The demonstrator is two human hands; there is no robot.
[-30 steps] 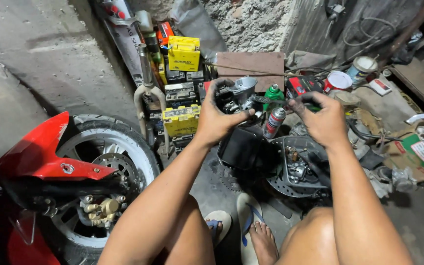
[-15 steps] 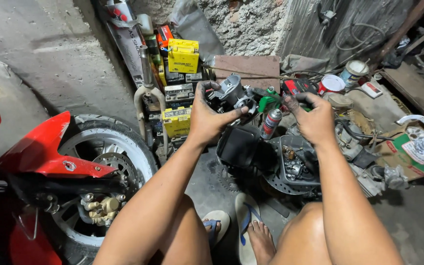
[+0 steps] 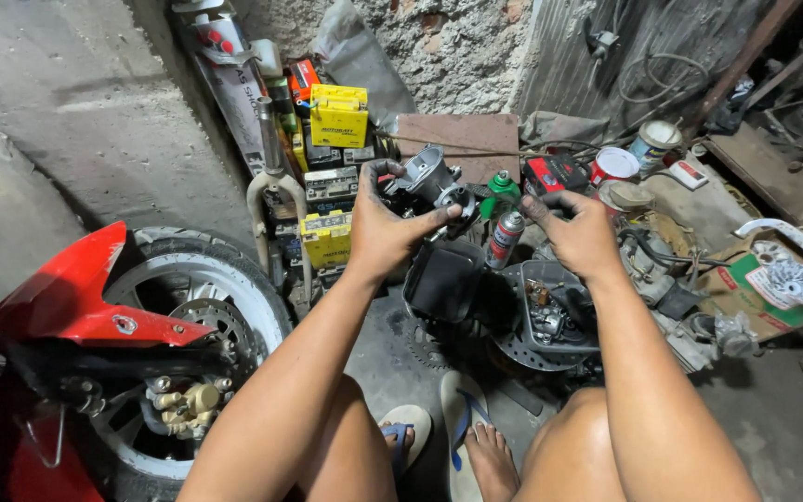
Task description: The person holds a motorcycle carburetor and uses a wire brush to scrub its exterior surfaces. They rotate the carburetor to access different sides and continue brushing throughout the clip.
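Observation:
My left hand [image 3: 385, 231], smeared with grease, grips a grey metal engine part [image 3: 427, 182] with a round bore, held up above a black plastic box [image 3: 441, 277]. My right hand [image 3: 578, 232] hovers to the right of it with fingers curled, pinching something small and dark that I cannot make out. A spray can [image 3: 504, 237] and a green bottle [image 3: 502, 190] stand between and just beyond the two hands. Below my right hand lies a tray of small parts [image 3: 550, 311] on a brake disc [image 3: 524, 351].
A red motorcycle's front wheel [image 3: 199, 321] and fender [image 3: 76, 297] fill the left. Yellow and black batteries [image 3: 336, 116] are stacked at the wall. Tins [image 3: 613, 165], a red box [image 3: 555, 174], engine pieces [image 3: 680, 307] and cardboard [image 3: 759, 288] crowd the right. My sandalled feet [image 3: 462, 437] rest below.
My left hand has raised the metal part a little and turned it. My right hand has drawn slightly away from it, to the right.

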